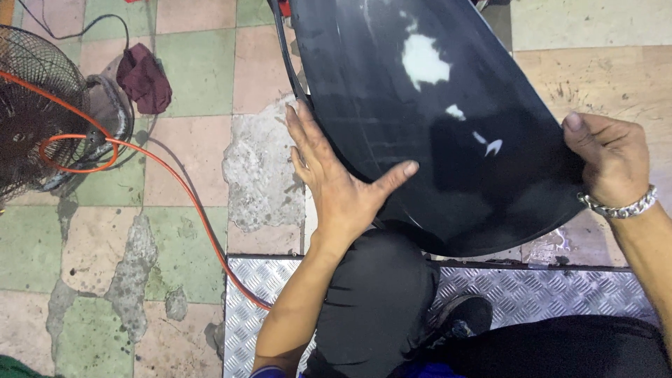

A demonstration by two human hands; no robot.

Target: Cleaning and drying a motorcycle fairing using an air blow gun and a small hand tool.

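A large glossy black curved panel [420, 119], like a vehicle body part, stretches from the top middle down toward my knees. My left hand [336, 175] lies flat against its left edge, fingers spread and thumb resting on the black surface. My right hand [612, 164] grips the panel's right edge, fingers curled around it, a metal chain bracelet on the wrist. My knee in black trousers [378, 294] sits just below the panel's lower rim. Bright light reflections show on the panel's surface.
A cage fan [35, 112] stands at the left with an orange cable [189, 203] running across the worn green and pink tiled floor. A dark red rag [143, 77] lies near it. Metal tread plate [546, 294] runs under my legs and black shoe [458, 318].
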